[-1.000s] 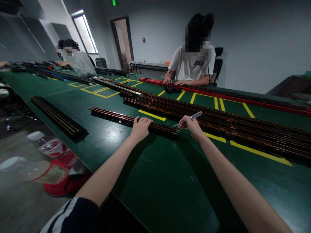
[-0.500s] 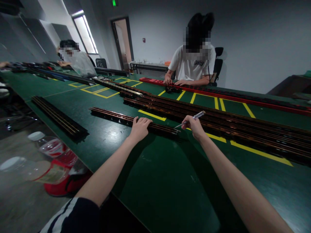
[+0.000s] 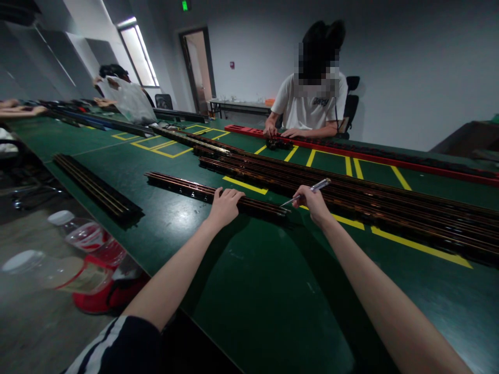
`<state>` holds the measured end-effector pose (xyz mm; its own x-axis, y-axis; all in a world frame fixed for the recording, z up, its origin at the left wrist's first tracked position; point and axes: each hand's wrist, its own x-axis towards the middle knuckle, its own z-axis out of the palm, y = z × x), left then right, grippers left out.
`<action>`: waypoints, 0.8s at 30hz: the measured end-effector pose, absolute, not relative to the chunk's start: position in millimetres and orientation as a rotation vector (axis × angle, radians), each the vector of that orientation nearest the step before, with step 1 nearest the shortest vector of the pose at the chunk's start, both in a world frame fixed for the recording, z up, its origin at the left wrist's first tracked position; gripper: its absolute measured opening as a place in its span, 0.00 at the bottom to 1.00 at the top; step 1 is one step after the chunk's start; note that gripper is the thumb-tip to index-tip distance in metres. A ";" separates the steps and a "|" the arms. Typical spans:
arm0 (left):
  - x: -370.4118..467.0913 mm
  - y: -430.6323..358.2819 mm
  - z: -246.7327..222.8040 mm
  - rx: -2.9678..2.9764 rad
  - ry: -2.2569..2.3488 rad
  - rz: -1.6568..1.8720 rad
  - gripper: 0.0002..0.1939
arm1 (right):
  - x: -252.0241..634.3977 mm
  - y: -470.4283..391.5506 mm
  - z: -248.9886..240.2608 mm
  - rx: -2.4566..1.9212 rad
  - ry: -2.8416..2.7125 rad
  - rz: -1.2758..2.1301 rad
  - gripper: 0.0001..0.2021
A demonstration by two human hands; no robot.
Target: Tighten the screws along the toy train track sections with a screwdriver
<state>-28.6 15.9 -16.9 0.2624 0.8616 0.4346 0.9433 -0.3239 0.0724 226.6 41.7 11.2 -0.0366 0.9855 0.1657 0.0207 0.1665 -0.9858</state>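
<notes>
Green table (image 3: 241,317), grouped rails (image 3: 362,201) behind the single dark rail (image 3: 195,190). Holds its middle under curled left hand (image 3: 225,208), probably for steadiness; pinches slim metal tool (image 3: 322,184) in right hand (image 3: 311,201), angled down toward rail's right end, apparently for precision.

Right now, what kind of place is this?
Probably a workshop or assembly room: a long green table marked with yellow lines, long dark rails lying on it, and a thin tool in the right hand.
</notes>
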 end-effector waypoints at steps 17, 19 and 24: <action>-33.5 16.8 -13.7 -2.401 -1.675 -0.562 0.25 | 216.9 26.7 -13.8 -1.325 -1.875 0.548 0.11; -34.0 17.0 -13.3 -2.408 -1.677 -0.562 0.25 | 216.8 25.2 -11.2 -1.343 -1.881 0.551 0.11; -34.8 17.2 -12.8 -2.421 -1.666 -0.564 0.25 | 217.9 25.0 -9.9 -1.350 -1.895 0.543 0.11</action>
<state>-34.8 17.2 -12.8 0.3131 0.8678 0.3860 0.9238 -0.3725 0.0882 217.9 25.0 -9.9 -0.1777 0.9307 0.3196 0.6201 0.3581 -0.6980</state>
